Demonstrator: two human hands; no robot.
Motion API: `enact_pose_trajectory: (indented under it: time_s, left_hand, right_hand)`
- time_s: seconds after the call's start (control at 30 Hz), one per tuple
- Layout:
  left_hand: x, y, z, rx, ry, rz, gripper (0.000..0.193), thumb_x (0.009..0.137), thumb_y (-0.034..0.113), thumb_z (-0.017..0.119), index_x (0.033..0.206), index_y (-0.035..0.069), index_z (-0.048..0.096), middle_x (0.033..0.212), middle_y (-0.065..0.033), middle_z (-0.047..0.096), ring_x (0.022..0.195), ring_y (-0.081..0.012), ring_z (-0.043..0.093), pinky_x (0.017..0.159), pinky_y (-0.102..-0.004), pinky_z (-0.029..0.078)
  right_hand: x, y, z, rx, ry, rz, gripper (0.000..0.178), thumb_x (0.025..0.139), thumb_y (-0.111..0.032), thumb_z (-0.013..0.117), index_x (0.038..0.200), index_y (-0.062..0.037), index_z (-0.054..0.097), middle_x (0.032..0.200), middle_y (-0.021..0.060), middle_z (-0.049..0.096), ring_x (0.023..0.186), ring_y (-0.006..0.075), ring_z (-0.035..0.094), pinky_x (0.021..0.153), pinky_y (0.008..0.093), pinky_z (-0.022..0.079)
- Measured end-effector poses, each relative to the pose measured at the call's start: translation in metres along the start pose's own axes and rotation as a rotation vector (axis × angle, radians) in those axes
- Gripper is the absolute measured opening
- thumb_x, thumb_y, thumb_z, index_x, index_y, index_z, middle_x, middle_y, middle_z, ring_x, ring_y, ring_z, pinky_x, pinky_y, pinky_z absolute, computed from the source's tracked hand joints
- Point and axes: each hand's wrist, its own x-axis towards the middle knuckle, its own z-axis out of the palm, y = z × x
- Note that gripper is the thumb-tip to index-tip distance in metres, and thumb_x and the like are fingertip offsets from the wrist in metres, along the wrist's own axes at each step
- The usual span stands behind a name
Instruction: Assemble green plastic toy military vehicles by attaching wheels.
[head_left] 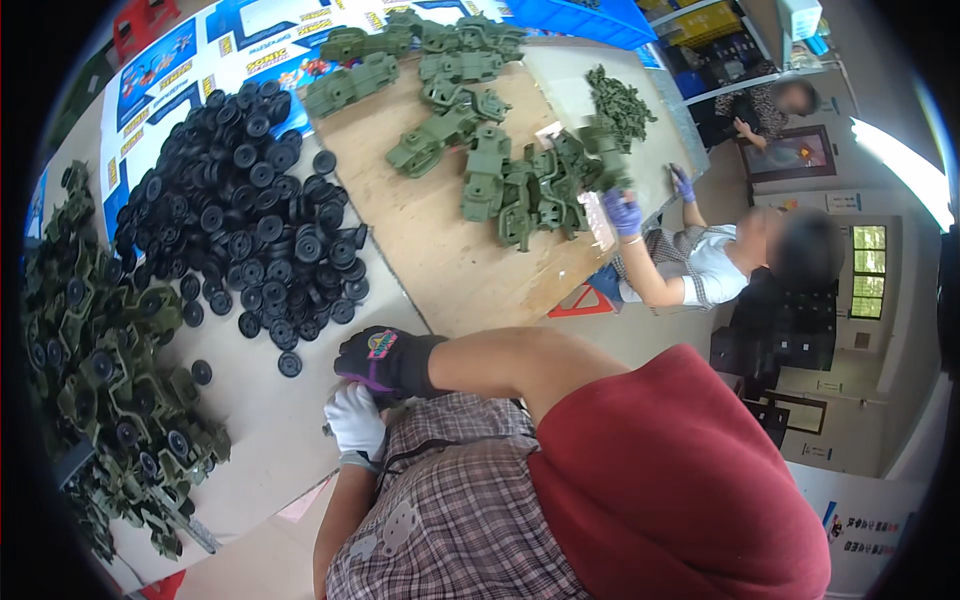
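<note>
My left hand [357, 424], in a white glove, is closed in front of my checked apron, at the table's near edge. A small dark greenish bit shows beside its fingers. My right hand [385, 362], in a black and purple glove, is closed and touches the left hand from above. What the two hands hold is mostly hidden. Just beyond them lies a large heap of black toy wheels [265, 225], with a loose wheel [290, 364] nearest my right hand. To the left, green toy vehicle bodies [115, 385] are piled up, several with black wheels on.
More green vehicle bodies [484, 165] lie on a brown board [400, 235]. A co-worker's purple-gloved hand [622, 212] holds a green part beside them. Small green pieces [620, 105] are heaped further back, near a blue tray [590, 20]. Another person [750, 115] is farther off.
</note>
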Motion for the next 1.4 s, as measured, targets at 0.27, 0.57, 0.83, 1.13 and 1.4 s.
enact_pose_trajectory:
  time_s: [0.27, 0.57, 0.83, 1.13, 1.4]
  left_hand:
    - [-0.023, -0.009, -0.005, 0.265, 0.02, 0.056, 0.07, 0.073, 0.042, 0.086, 0.124, 0.001, 0.06, 0.12, -0.0161, 0.063, 0.115, -0.0384, 0.055, 0.099, -0.0537, 0.043]
    - [0.023, 0.008, -0.037, 0.23, -0.026, 0.013, 0.015, 0.09, 0.019, 0.061, 0.1, 0.017, 0.072, 0.109, -0.0093, 0.068, 0.113, -0.0296, 0.063, 0.113, -0.0653, 0.037]
    - [0.024, 0.003, -0.082, 0.357, 0.051, -0.225, 0.065, 0.08, 0.022, 0.076, 0.143, 0.028, 0.061, 0.155, -0.0168, 0.048, 0.143, -0.0412, 0.047, 0.112, -0.0715, 0.036]
    - [0.012, 0.025, 0.019, -0.937, 0.522, -0.934, 0.112, 0.079, 0.026, 0.095, 0.161, -0.001, 0.025, 0.134, -0.019, 0.061, 0.115, -0.0282, 0.066, 0.102, -0.0377, 0.053]
    - [-0.013, 0.02, 0.019, -0.803, 0.426, -0.772, 0.098, 0.077, 0.032, 0.089, 0.157, 0.005, 0.039, 0.122, -0.0208, 0.075, 0.106, -0.0344, 0.076, 0.092, -0.0423, 0.059]
  right_hand:
    - [0.01, 0.031, -0.021, 0.026, -0.04, -0.045, 0.044, 0.079, -0.031, 0.08, 0.107, -0.0005, 0.067, 0.103, 0.0223, 0.07, 0.103, 0.0436, 0.067, 0.09, 0.0525, 0.053]
    - [0.012, -0.041, 0.102, 0.498, 0.184, -0.055, 0.034, 0.084, -0.024, 0.076, 0.108, -0.0032, 0.066, 0.1, 0.0241, 0.068, 0.095, 0.0436, 0.066, 0.083, 0.0502, 0.054]
    - [0.036, 0.01, 0.055, 0.27, 0.516, -0.069, 0.023, 0.086, -0.012, 0.072, 0.106, -0.005, 0.066, 0.097, 0.0205, 0.069, 0.095, 0.043, 0.065, 0.082, 0.0525, 0.053]
    - [0.09, 0.035, 0.065, -0.022, 0.447, -0.022, 0.034, 0.088, -0.032, 0.075, 0.108, -0.006, 0.066, 0.101, 0.0194, 0.069, 0.098, 0.0415, 0.066, 0.085, 0.0533, 0.053]
    - [0.048, 0.036, 0.043, 0.07, 0.441, -0.219, 0.021, 0.088, -0.018, 0.075, 0.102, -0.0058, 0.065, 0.094, 0.0185, 0.068, 0.094, 0.0409, 0.065, 0.081, 0.052, 0.052]
